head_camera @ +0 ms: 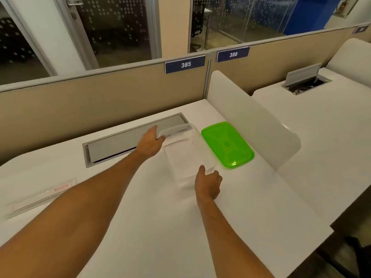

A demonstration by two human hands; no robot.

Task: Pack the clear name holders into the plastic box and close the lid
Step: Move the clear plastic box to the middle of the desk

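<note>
While both arms reach forward over the white counter [156, 227], the head view shows the clear plastic box [187, 151] standing open near the middle of the counter, just in front of a grey cable hatch [128, 140]. The left hand [149, 144] holds the box's far left corner, its thumb on the rim; its fingers curl round the edge. The right hand [207, 185] touches the box's near right corner, with the fingers loosely bent and the thumb against the rim. The green lid [227, 145] lies flat just right of the box, beside a white divider panel [251, 121]. The clear name holders [43, 196] lie in a low stack at the counter's left edge, well apart from the box. Blue signs on the partition read 385 [185, 64] and 386 [233, 54].
</note>
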